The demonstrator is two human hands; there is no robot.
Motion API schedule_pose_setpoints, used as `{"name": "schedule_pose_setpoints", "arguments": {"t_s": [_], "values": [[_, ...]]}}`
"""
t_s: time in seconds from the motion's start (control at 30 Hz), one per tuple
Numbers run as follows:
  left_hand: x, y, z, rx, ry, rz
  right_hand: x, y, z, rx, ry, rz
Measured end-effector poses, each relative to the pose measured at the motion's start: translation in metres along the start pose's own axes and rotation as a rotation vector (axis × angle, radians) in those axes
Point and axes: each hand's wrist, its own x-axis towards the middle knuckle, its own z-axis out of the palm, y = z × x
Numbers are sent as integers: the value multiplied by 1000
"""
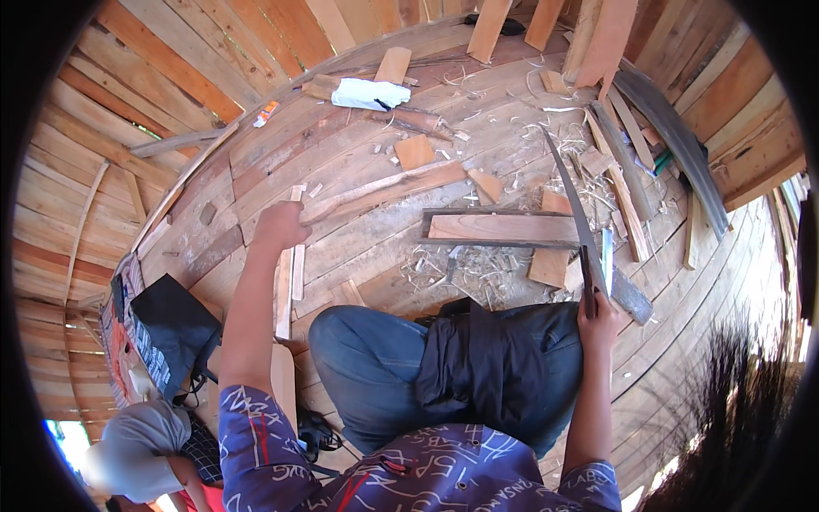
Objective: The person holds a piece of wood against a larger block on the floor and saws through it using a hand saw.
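left hand (279,227): fingers closed around top of upright wooden strip (284,294). right hand (597,320): fingers gripping handle of long blade (573,200), tip pointing away over wood shavings (465,269).

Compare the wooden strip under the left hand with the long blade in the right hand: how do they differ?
The wooden strip is pale, straight and stands upright under the left hand; the long blade is dark, thin and slightly curved, raised from the right hand. The strip is gripped at its top, the blade at its lower end. Both are long and narrow.
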Motion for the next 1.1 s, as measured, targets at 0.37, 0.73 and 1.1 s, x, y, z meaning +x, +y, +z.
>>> {"name": "schedule_pose_setpoints", "arguments": {"t_s": [0.37,0.73,1.1], "values": [[-55,23,-141,223,63,-95,0,-3,-12,152,57,83],[-40,139,-245,217,-208,77,-3,1,-13,187,16,138],[-40,247,-251,212,285,356,3,6,-11,348,117,314]]}}
